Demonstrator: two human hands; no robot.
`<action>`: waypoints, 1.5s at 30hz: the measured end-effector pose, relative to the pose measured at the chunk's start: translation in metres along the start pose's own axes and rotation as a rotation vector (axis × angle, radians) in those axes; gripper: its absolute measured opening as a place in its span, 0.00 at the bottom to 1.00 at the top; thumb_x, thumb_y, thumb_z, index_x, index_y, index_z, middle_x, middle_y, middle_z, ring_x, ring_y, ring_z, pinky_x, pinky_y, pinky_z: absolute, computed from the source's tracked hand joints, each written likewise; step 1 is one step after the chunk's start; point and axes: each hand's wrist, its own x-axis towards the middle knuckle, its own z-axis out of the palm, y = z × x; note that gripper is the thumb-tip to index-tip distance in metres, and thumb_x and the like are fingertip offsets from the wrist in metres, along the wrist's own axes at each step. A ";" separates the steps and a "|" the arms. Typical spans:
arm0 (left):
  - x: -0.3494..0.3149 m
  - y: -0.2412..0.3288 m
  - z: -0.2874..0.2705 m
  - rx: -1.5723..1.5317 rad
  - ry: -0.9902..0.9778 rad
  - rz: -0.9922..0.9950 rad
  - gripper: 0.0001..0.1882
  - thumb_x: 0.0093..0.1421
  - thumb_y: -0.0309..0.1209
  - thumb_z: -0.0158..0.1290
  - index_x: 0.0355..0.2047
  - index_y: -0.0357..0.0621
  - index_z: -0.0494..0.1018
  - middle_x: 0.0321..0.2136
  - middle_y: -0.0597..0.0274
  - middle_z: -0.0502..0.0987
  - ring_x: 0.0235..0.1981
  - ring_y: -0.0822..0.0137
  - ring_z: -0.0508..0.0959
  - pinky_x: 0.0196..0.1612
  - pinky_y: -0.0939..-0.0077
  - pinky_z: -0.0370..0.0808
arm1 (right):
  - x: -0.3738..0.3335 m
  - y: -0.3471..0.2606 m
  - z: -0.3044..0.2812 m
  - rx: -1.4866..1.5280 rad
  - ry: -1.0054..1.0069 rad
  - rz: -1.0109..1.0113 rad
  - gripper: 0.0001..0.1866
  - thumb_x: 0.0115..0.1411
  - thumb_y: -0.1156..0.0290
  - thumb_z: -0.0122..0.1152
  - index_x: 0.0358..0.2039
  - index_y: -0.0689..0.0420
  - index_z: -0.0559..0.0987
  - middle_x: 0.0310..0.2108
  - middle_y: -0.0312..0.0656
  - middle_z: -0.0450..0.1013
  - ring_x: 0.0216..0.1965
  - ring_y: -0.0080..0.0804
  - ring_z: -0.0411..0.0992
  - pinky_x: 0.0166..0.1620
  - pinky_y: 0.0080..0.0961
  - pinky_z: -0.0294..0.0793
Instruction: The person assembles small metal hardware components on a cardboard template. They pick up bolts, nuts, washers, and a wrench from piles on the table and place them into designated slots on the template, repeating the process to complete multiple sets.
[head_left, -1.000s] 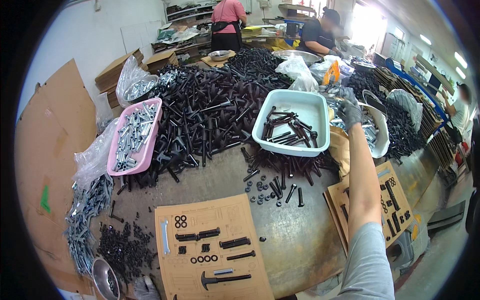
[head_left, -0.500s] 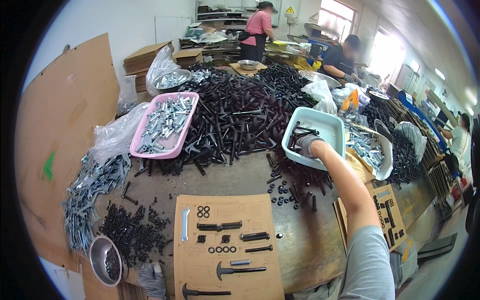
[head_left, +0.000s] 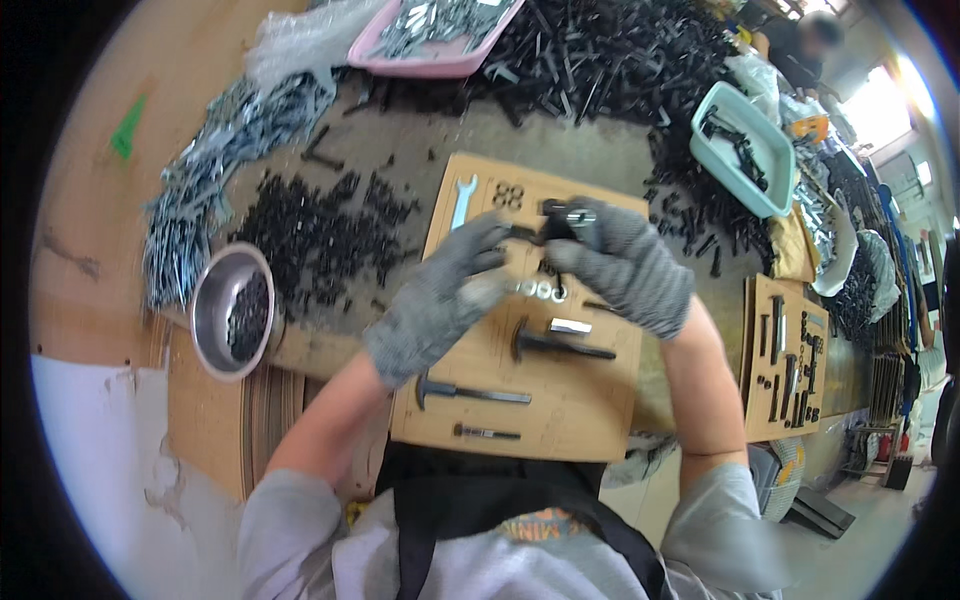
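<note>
Both my hands wear grey knit gloves and meet above a brown cardboard sheet (head_left: 480, 355). My right hand (head_left: 635, 270) is closed around black bolts (head_left: 556, 225), with one round end showing at its fingers. My left hand (head_left: 440, 290) has bent fingers, and their tips meet a small dark part (head_left: 524, 234) beside those bolts. A light-coloured wrench (head_left: 463, 202), black rings (head_left: 508, 196), pale rings (head_left: 540, 290) and a silver tube (head_left: 570, 326) lie on the sheet. Below them are T-headed black rods (head_left: 475, 393) and a bolt (head_left: 487, 432). My right hand hides part of the sheet.
A steel bowl (head_left: 207, 310) and small black parts (head_left: 310, 240) sit at left, near flat metal pieces (head_left: 200, 190). A pink tray (head_left: 430, 68), a black hardware heap (head_left: 610, 60) and a teal basin (head_left: 775, 190) stand behind. A second loaded sheet (head_left: 765, 395) lies right; a person (head_left: 795, 50) is beyond.
The view has tipped downward. My right hand has come from the teal basin to above the sheet, now with black bolts. My left hand has risen from beside the bowl to meet it.
</note>
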 end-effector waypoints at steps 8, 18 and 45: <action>-0.049 0.006 -0.055 -0.029 0.087 -0.423 0.21 0.64 0.41 0.48 0.52 0.43 0.68 0.20 0.71 0.73 0.14 0.84 0.65 0.15 0.90 0.59 | -0.045 0.002 0.072 -0.608 -0.177 0.045 0.13 0.57 0.60 0.59 0.37 0.55 0.76 0.30 0.48 0.76 0.33 0.46 0.76 0.37 0.37 0.74; -0.088 -0.010 -0.079 -0.258 0.091 -0.542 0.17 0.66 0.36 0.44 0.49 0.38 0.66 0.34 0.55 0.77 0.31 0.70 0.79 0.28 0.82 0.76 | -0.081 0.026 0.121 -0.735 -0.206 -0.036 0.09 0.55 0.66 0.59 0.36 0.52 0.79 0.27 0.41 0.74 0.30 0.39 0.74 0.34 0.35 0.73; -0.055 -0.036 0.088 1.300 -0.616 0.206 0.10 0.53 0.36 0.55 0.33 0.45 0.76 0.30 0.60 0.75 0.36 0.59 0.73 0.43 0.65 0.72 | -0.192 0.073 0.018 -0.731 0.282 0.046 0.12 0.47 0.63 0.67 0.34 0.51 0.81 0.32 0.40 0.75 0.37 0.38 0.73 0.39 0.34 0.74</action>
